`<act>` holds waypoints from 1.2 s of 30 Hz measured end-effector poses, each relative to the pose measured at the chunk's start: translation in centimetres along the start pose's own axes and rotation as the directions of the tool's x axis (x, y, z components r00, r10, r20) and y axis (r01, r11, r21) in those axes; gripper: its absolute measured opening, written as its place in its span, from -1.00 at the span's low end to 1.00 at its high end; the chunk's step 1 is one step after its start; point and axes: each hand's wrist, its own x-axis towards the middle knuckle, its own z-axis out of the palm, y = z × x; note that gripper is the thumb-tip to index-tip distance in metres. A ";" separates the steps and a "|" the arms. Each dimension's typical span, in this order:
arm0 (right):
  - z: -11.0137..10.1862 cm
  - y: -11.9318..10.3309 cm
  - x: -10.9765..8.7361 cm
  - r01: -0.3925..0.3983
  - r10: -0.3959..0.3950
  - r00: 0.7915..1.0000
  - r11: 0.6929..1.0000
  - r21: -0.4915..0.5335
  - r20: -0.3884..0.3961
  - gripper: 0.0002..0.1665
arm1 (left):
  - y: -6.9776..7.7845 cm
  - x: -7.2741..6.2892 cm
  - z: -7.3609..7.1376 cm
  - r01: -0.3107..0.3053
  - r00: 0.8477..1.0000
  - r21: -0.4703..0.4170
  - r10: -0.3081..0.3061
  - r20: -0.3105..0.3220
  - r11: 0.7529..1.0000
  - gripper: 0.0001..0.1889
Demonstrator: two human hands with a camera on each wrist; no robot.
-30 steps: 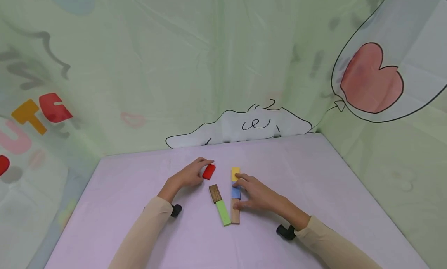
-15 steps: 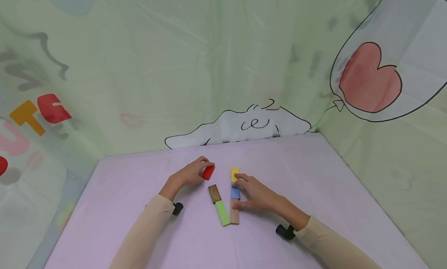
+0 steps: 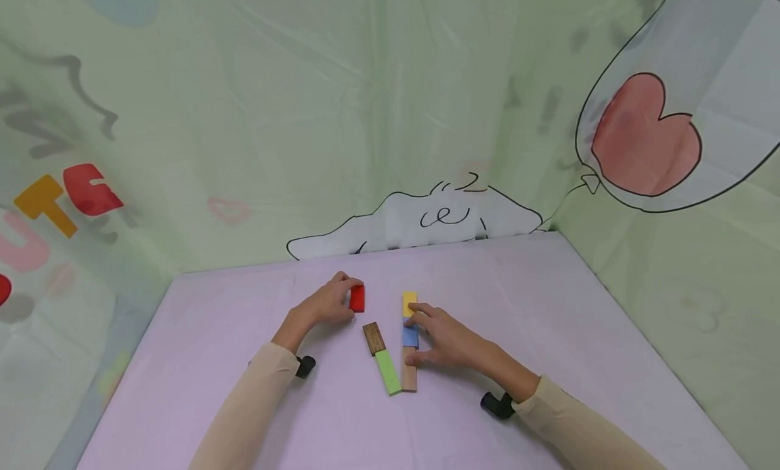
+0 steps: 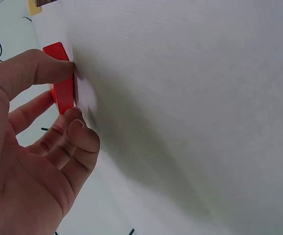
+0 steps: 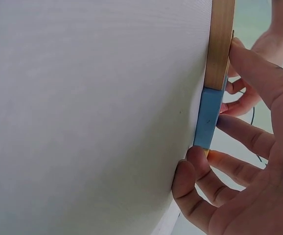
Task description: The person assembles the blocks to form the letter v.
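Note:
Near the far middle of the table my left hand pinches a red block between thumb and fingers. The left wrist view shows the thumb across the red block, which is close to the tabletop. My right hand rests its fingertips on a straight row of blocks: the thumb touches a light wooden block, the other fingers touch a blue block and a yellow block. Left of that row lie a dark wooden block and a green block, end to end and slanted.
A pale lilac cloth covers the table. Behind and beside it hang light green sheets with printed drawings. The green block's near end meets the light wooden block's near end.
The left hand has gripped the red block, turned it from slanted to nearly straight, and shifted it slightly left. The right hand and the other blocks look the same.

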 end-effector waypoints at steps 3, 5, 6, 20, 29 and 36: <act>0.0 0.0 0.0 0.004 -0.004 1.000 1.000 -0.004 -0.001 -0.18 | -0.3 -0.1 0.0 0.012 1.000 0.004 -0.012 -0.008 1.000 -0.32; 0.0 -0.1 0.0 0.001 -0.001 1.000 1.000 -0.004 0.000 -0.19 | -0.5 -0.2 0.1 0.019 1.000 0.012 -0.019 -0.015 1.000 -0.33; 0.0 -0.1 0.0 -0.001 0.001 1.000 1.000 -0.005 -0.001 -0.19 | -0.5 -0.2 0.1 0.023 1.000 0.014 -0.023 -0.017 1.000 -0.34; -0.1 -0.1 0.0 0.006 -0.006 1.000 1.000 -0.010 0.003 -0.18 | -1.0 -0.8 0.0 0.033 0.999 -0.021 -0.033 -0.028 0.999 -0.36; -0.2 0.0 0.0 0.009 -0.009 1.000 1.000 -0.014 0.006 -0.17 | -1.2 -1.4 0.1 0.003 1.000 -0.059 -0.005 -0.029 0.998 -0.37; -0.1 -0.1 0.0 0.014 -0.014 1.000 1.000 -0.009 0.001 -0.17 | -1.0 -1.8 0.3 0.005 1.000 -0.103 -0.006 -0.008 0.995 -0.35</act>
